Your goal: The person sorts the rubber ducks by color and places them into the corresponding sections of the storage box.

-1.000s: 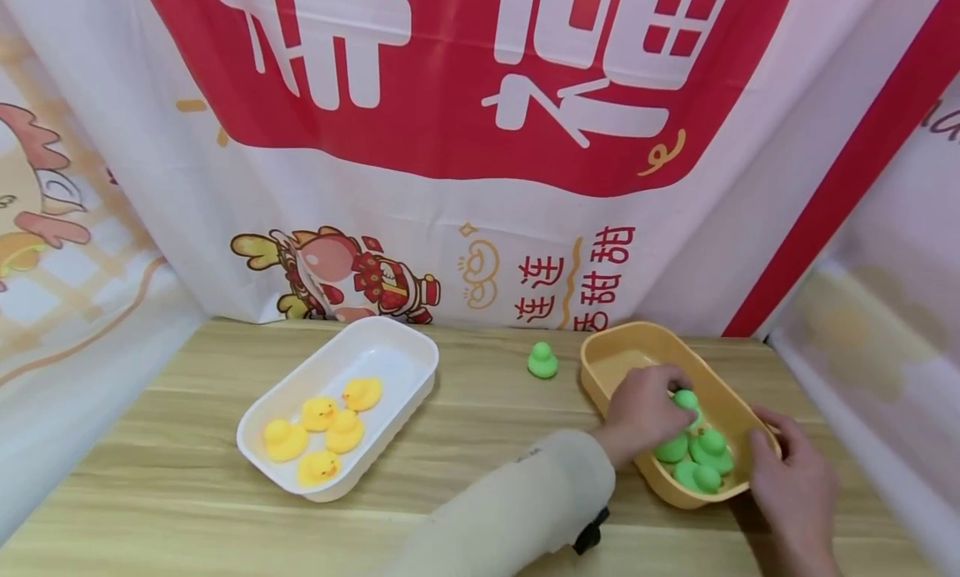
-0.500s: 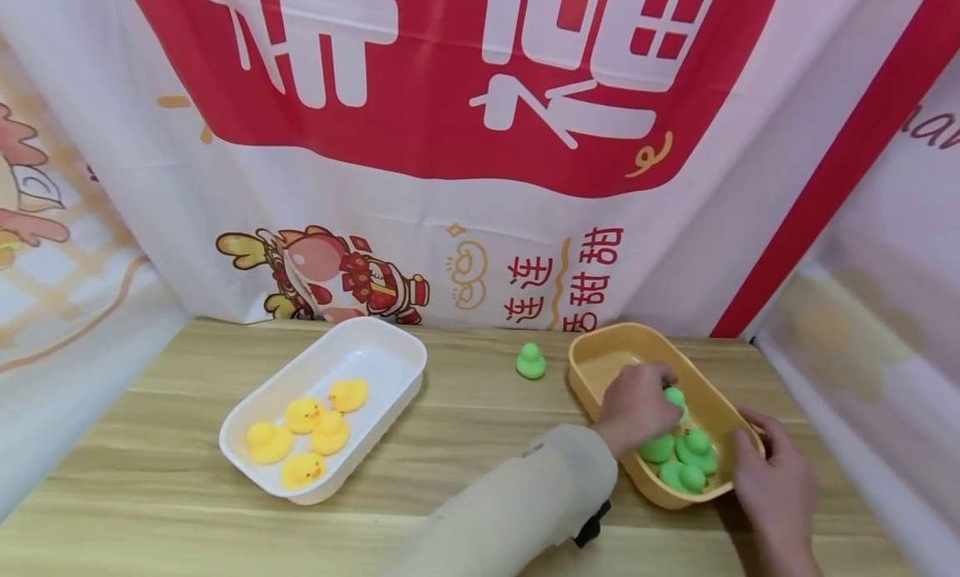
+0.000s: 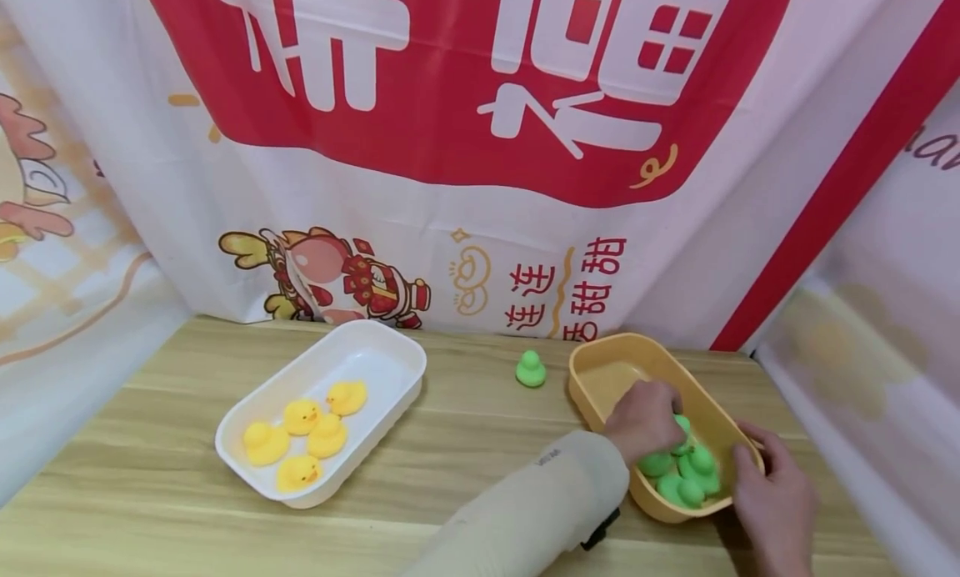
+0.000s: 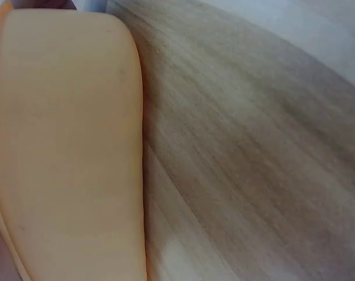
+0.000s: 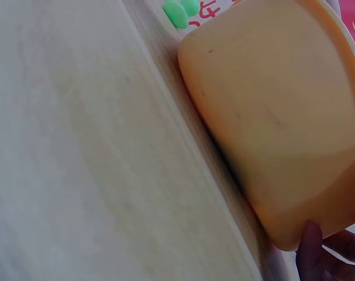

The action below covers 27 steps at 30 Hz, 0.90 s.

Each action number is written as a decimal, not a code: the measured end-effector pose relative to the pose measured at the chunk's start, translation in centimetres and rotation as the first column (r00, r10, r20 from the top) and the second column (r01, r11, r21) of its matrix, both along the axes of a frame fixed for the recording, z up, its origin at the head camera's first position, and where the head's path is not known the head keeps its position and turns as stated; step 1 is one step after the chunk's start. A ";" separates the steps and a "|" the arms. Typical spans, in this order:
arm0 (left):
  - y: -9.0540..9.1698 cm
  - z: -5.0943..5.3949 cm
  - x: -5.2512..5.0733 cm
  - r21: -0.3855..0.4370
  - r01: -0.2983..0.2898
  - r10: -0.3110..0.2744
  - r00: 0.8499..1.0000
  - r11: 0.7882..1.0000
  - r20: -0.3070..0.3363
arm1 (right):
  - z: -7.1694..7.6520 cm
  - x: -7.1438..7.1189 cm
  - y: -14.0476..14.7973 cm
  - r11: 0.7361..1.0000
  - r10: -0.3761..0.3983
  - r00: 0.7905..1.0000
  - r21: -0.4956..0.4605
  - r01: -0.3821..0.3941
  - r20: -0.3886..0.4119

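Note:
My left hand [image 3: 647,420] reaches into a tan-orange plastic bin [image 3: 611,385], its fingers curled round a green rubber duck [image 3: 682,435]. Several other green ducks [image 3: 699,470] lie close together at the bin's near end. On the near right side, my right hand [image 3: 776,498] grips the bin's rim, thumb over the edge. The right wrist view has the bin's outer wall [image 5: 271,117] with a few fingers at its lower corner. A long outer wall [image 4: 72,140] fills the left of the left wrist view; the held duck is hidden there.
A single green duck [image 3: 531,369] stands on the wooden table [image 3: 457,444] just left of the orange bin. Farther left, a white bin [image 3: 382,343] contains several yellow rubber ducks [image 3: 327,436]. A printed cloth [image 3: 450,160] hangs behind the table.
My left hand has lowered the green duck deeper among the others in the bin, and those beside it have shifted slightly. My right hand keeps its grip on the rim.

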State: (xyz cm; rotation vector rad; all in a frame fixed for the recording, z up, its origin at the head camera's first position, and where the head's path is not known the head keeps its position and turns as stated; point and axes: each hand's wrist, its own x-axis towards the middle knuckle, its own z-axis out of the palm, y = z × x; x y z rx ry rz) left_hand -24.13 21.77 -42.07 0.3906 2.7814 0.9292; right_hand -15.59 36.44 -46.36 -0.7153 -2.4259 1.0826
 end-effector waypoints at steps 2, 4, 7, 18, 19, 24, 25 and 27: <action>-0.2 0.0 0.0 0.015 0.010 -0.011 1.000 1.000 0.011 | -0.1 0.0 -0.1 1.000 -0.003 1.000 -0.011 0.003 0.000; -0.3 0.1 0.1 0.020 0.019 -0.020 1.000 1.000 0.020 | -0.1 -0.1 -0.1 1.000 -0.010 1.000 -0.023 0.010 0.003; -0.4 0.2 0.2 0.018 0.030 -0.030 0.999 0.999 0.017 | -0.1 -0.1 0.0 0.999 -0.015 1.000 -0.036 0.015 0.004; -1.2 0.3 0.2 0.242 0.063 -0.050 0.997 0.968 -0.058 | 0.1 -0.3 0.0 0.999 -0.010 0.999 -0.048 0.012 0.036; -1.3 0.3 0.2 0.315 0.054 -0.037 0.998 0.948 -0.059 | 0.0 -0.3 0.0 0.999 -0.010 0.999 -0.049 0.012 0.038; -2.6 1.6 0.8 0.625 -0.013 0.025 1.000 0.780 -0.011 | -0.1 -0.3 0.0 0.999 -0.008 0.999 -0.046 0.010 0.038; -3.0 2.1 1.0 0.653 -0.030 0.036 0.999 0.757 0.004 | -0.1 -0.3 0.0 0.999 -0.007 0.999 -0.042 0.008 0.036; -4.0 3.0 1.3 0.691 -0.047 0.043 0.999 0.721 0.023 | -0.1 -0.3 0.0 0.999 -0.004 0.999 -0.036 0.005 0.036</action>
